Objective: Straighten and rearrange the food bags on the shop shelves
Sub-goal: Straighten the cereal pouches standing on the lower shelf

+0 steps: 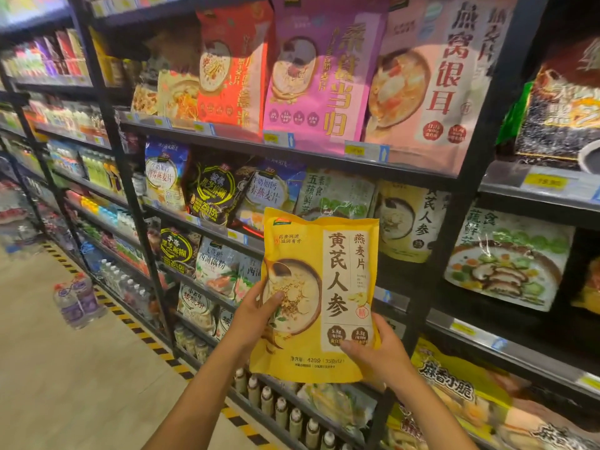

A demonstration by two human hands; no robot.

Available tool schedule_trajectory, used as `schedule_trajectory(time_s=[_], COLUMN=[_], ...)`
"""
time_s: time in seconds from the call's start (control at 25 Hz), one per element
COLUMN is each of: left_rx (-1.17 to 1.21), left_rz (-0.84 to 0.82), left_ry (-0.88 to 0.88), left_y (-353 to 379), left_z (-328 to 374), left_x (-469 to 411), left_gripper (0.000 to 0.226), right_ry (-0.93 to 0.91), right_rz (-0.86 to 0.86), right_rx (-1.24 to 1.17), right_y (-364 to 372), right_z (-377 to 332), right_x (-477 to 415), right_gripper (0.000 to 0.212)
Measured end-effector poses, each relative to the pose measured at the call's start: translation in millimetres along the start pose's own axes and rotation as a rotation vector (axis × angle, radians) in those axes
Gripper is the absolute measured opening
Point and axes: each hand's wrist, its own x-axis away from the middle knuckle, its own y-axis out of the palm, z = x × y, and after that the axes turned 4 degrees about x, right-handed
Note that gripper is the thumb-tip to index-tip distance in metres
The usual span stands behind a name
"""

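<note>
Black metal shelving [454, 177] is filling the head view, running from the near right away down the aisle to the left, with a pale floor [65, 368] and a yellow-and-black striped line [143, 332] lying along its foot. On the top visible shelf, 3 tall bags are standing side by side: a red bag [233, 66], a purple bag [321, 69] and a pink bag [431, 76], each leaning slightly. Below them, a row of smaller bags is sitting on the next shelf, among them a blue-topped bag [165, 177], a black bag [214, 193] and a pale yellow bag [409, 222] at the right end beside the upright post. In front of this row, a yellow oatmeal bag [318, 287] is being held upright in the air, clear of the shelves, its printed face turned toward the camera. The left hand [253, 316] is gripping the bag's left edge, thumb pressing on the bowl picture. The right hand [380, 352] is gripping the lower right corner, thumb lying across the front and fingers curling behind. Small white-capped bottles [279, 407] are lining the lowest shelf under the bag, and a wrapped pack of water bottles [78, 300] is standing on the floor to the left.
</note>
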Motion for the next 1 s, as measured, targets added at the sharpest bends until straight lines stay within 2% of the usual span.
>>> schedule_trajectory(time_s=[0.12, 0.32, 0.52, 0.68, 0.84, 0.92, 1.0], left_rx=[-0.03, -0.014, 0.014, 0.019, 0.021, 0.021, 0.001], left_rz=[-0.012, -0.075, -0.183, -0.306, -0.44, -0.494, -0.512], left_ry=[-0.018, -0.011, -0.006, 0.0, 0.02, 0.045, 0.075], left_y=[12.0, 26.0, 47.4, 67.0, 85.2, 94.3, 103.7], left_z=[6.9, 12.4, 19.7, 26.9, 34.0, 36.6, 39.9], left_x=[-40.0, -100.9, -157.3, -201.8, -242.2, -256.3, -266.8], left_gripper=[0.054, 0.033, 0.031, 0.034, 0.036, 0.027, 0.009], right_ry=[-0.008, -0.021, -0.001, 0.006, 0.02, 0.035, 0.039], right_rz=[0.001, 0.054, 0.155, 0.301, 0.508, 0.6, 0.683], right_rx=[-0.002, 0.018, 0.029, 0.083, 0.128, 0.151, 0.163], right_y=[-11.0, -26.7, -36.3, -40.0, -34.4, -28.9, -22.5], right_z=[-6.9, -11.9, -19.7, -32.8, -41.5, -43.0, -44.3], right_x=[-36.5, -79.3, -99.2, -108.3, -116.1, -119.5, -124.4], right_gripper=[0.057, 0.062, 0.061, 0.053, 0.059, 0.061, 0.063])
